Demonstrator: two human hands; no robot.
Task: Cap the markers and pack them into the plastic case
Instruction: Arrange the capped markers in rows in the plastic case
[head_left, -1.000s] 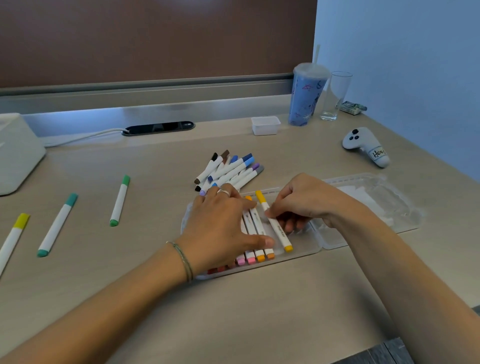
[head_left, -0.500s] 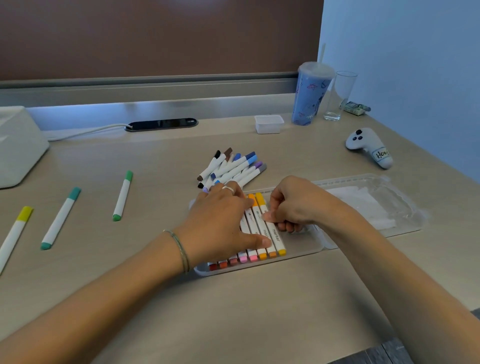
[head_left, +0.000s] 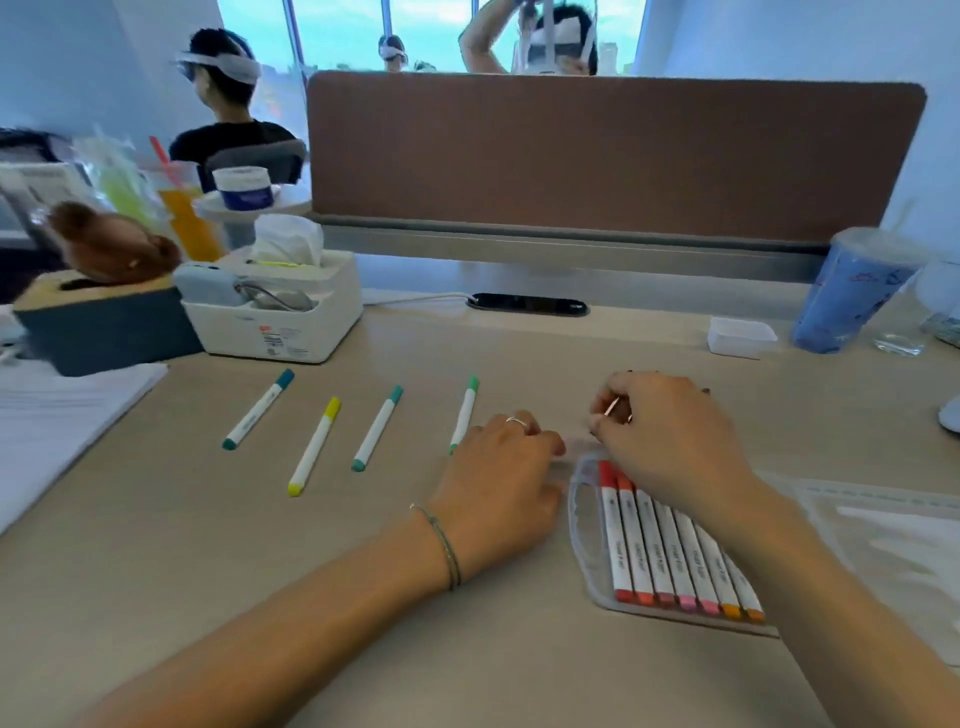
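The clear plastic case (head_left: 579, 514) lies at the lower right, its lid (head_left: 883, 545) open to the right. A row of capped red, pink and orange markers (head_left: 675, 551) lies side by side in it. My left hand (head_left: 498, 488) rests on the desk just left of the case, fingers loosely bent, with nothing in it. My right hand (head_left: 670, 431) is curled beyond the case's far end and hides the pile of loose markers; what it grips is hidden. A green marker (head_left: 466, 402), teal marker (head_left: 376, 428), yellow marker (head_left: 314, 447) and blue-teal marker (head_left: 258, 409) lie capped to the left.
A white tissue box (head_left: 280, 317) and a dark box (head_left: 104, 327) stand at the back left, with papers (head_left: 62, 410) in front. A small white tub (head_left: 740, 336), a blue tumbler (head_left: 852, 296) and a glass (head_left: 901, 338) stand at the back right. People sit beyond the brown divider (head_left: 597, 156).
The view has swung up and to the left. My left hand came off the markers in the case onto the desk beside it. My right hand left the case and moved farther back.
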